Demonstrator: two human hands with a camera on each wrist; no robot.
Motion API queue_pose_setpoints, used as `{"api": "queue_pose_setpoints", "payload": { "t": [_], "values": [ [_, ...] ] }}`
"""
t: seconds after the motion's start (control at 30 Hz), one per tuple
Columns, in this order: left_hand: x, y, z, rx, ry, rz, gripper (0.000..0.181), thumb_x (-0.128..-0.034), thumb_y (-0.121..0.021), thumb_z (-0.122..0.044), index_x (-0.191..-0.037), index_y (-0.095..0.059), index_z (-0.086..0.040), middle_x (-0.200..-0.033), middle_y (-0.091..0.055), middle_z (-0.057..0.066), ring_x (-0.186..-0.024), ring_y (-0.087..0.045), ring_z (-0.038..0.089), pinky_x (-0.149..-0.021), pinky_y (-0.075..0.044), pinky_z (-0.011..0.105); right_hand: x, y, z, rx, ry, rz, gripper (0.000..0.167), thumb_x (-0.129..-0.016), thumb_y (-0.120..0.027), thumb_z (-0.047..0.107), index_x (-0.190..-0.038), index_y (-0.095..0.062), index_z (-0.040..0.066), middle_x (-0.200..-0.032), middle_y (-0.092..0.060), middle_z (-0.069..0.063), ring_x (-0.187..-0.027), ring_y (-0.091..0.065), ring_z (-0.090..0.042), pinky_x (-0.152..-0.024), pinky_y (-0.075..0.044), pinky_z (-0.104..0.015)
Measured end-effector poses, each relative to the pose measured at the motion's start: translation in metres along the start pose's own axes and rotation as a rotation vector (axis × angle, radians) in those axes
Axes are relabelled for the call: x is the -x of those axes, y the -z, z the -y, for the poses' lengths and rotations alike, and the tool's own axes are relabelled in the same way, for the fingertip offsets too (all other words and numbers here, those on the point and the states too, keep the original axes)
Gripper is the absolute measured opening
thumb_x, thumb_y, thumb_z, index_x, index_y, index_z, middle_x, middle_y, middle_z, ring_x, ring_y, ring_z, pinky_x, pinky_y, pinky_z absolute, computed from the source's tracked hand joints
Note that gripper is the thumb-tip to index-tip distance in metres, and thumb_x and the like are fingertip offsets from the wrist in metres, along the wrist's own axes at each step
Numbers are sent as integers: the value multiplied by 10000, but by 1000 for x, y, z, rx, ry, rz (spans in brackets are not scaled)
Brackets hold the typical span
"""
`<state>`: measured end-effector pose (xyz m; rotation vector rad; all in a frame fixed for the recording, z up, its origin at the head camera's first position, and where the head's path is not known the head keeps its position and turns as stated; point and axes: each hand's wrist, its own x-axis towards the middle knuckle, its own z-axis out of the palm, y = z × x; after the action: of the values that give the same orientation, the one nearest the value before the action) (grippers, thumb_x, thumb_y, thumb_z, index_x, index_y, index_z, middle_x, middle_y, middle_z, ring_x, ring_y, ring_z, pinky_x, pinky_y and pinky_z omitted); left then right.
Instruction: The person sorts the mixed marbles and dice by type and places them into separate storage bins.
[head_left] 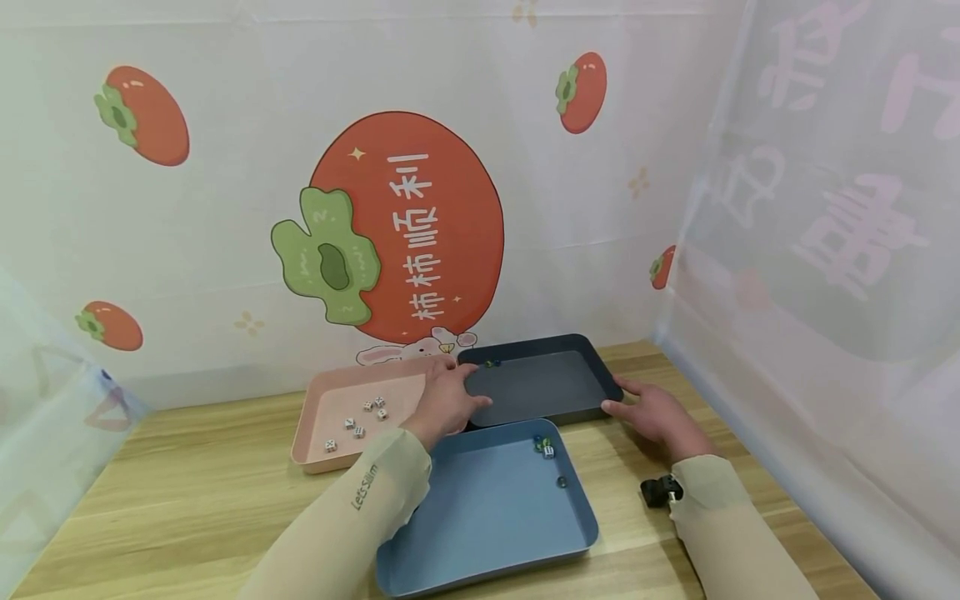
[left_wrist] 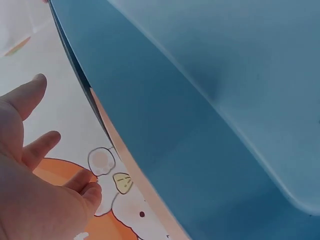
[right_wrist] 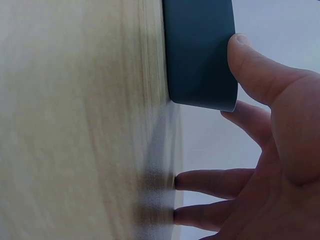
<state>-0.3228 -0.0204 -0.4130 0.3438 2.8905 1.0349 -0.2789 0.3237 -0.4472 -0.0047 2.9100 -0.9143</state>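
In the head view, my left hand point(head_left: 446, 402) is over the seam between the pink tray point(head_left: 302, 446) and the dark navy tray point(head_left: 543, 385). Its fingers are spread and loose, with the thumb and index reaching over the dark tray's left edge; nothing shows between them in the left wrist view. My right hand point(head_left: 663, 417) pinches the dark tray's front right corner between thumb and index. Its other fingers reach down to the table in the right wrist view. Small coloured marbles point(head_left: 491, 363) lie in the dark tray's back left corner.
Several white dice point(head_left: 359, 432) lie in the pink tray. In front, the blue tray point(head_left: 487, 517) holds a white die point(head_left: 549, 452), blue-green marbles point(head_left: 541, 442) and a grey marble point(head_left: 562, 482). A printed cloth point(head_left: 570, 217) hangs behind the wooden table point(head_left: 210, 500).
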Motion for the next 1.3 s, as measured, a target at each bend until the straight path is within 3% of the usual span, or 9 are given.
{"api": "queue_pose_setpoints", "payload": {
  "t": [0.17,0.4,0.5,0.63,0.7,0.77,0.87,1.07,1.3],
  "values": [
    [7,-4,-8,-77,-43,5,661,-868,-788,-342,-1440,-529,-132,-1444,-369,163,-1322,-311,318,-1037,-406,470,0,0,0,-4,4,-2,802,-964,-594,526,-1548,-326,46,-1467,-396,-326,-1313,-372,-544,-1018,-330,-658],
    [20,-9,-24,-174,-145,64,695,-845,-805,-358,-1453,-522,-175,-1559,-296,161,-1422,-261,350,-1054,-385,517,-1,0,0,1,12,5,820,-962,-581,548,-1549,-320,39,-1470,-395,-322,-1306,-381,-543,-1009,-339,-657],
    [25,-8,-32,-199,-206,88,546,-848,-803,-341,-1337,-615,-188,-1565,-298,150,-1430,-257,349,-1058,-378,522,0,0,1,0,15,1,806,-966,-587,530,-1545,-327,33,-1460,-406,-325,-1300,-389,-541,-1008,-341,-655],
    [35,-10,-41,-230,-326,130,117,-876,-784,-280,-964,-735,-222,-1548,-341,120,-1430,-260,326,-1086,-351,490,0,0,2,14,8,-4,805,-965,-588,530,-1542,-331,30,-1450,-412,-334,-1297,-390,-544,-1012,-339,-652],
    [41,-14,-46,-267,-398,163,56,-893,-772,-264,-846,-747,-246,-1528,-378,101,-1422,-273,298,-1097,-344,452,0,0,3,21,5,-3,810,-963,-585,537,-1542,-331,30,-1446,-414,-338,-1294,-392,-545,-1011,-339,-653],
    [48,-21,-51,-321,-464,200,84,-910,-755,-267,-830,-774,-250,-1509,-407,87,-1417,-280,268,-1103,-338,414,1,0,2,27,6,-3,810,-964,-583,539,-1540,-333,27,-1440,-419,-342,-1288,-399,-547,-1007,-343,-653],
    [56,-34,-57,-410,-530,245,90,-934,-725,-282,-932,-807,-244,-1507,-417,80,-1423,-275,236,-1111,-324,372,1,0,2,25,9,-4,808,-964,-584,538,-1538,-337,26,-1434,-427,-341,-1279,-413,-543,-996,-355,-652],
    [63,-57,-62,-500,-530,287,196,-907,-747,-265,-1098,-785,-289,-1566,-338,99,-1452,-231,242,-1128,-294,381,2,0,2,24,9,-4,800,-966,-583,534,-1534,-344,23,-1418,-447,-338,-1255,-440,-540,-975,-379,-646],
    [63,-67,-64,-523,-536,280,198,-898,-751,-245,-1082,-787,-309,-1572,-327,106,-1451,-239,256,-1132,-286,381,1,0,1,27,4,-3,822,-957,-574,567,-1537,-343,31,-1411,-454,-341,-1249,-445,-542,-971,-381,-645]
  ]
}}
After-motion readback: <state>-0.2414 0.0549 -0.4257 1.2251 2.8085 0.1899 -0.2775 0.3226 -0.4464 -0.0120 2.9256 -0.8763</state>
